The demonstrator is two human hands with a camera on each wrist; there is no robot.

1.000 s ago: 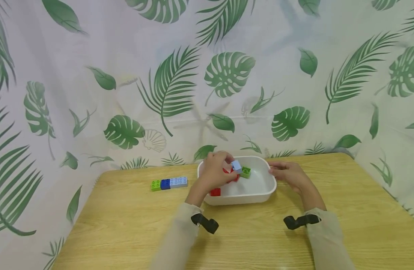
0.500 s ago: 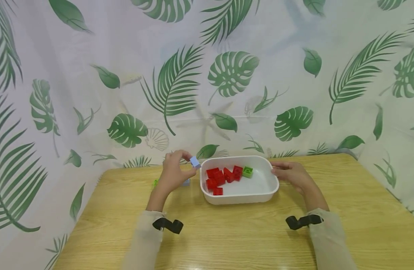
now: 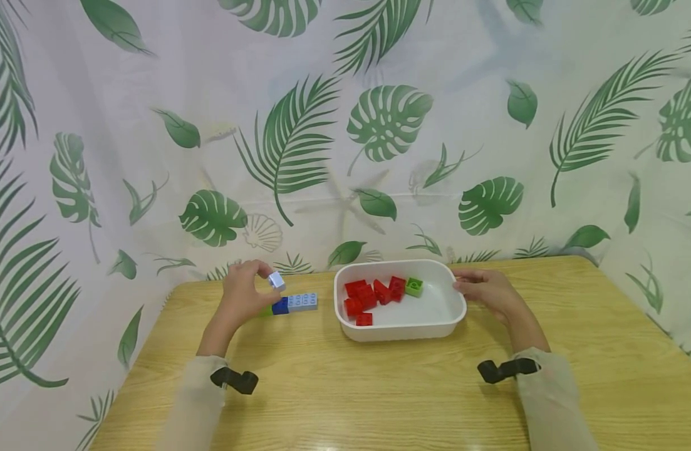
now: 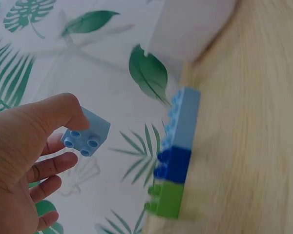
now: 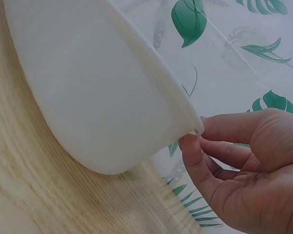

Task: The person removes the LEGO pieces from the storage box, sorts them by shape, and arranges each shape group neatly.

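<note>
Between thumb and index finger, my left hand pinches a light blue toy brick, its studs showing in the left wrist view. It is held above a row of bricks on the table: a green brick, a dark blue brick and light blue bricks. In the head view the hand covers most of the green one. My right hand pinches the right end of the rim of a white plastic tub. Inside the tub lie several red bricks and a green brick.
A pale wooden table carries everything. Behind its back edge hangs a white cloth with green leaf prints.
My left hand has lifted the light blue brick out of the tub and carried it left, over the brick row. The right hand stays at the tub's rim.
</note>
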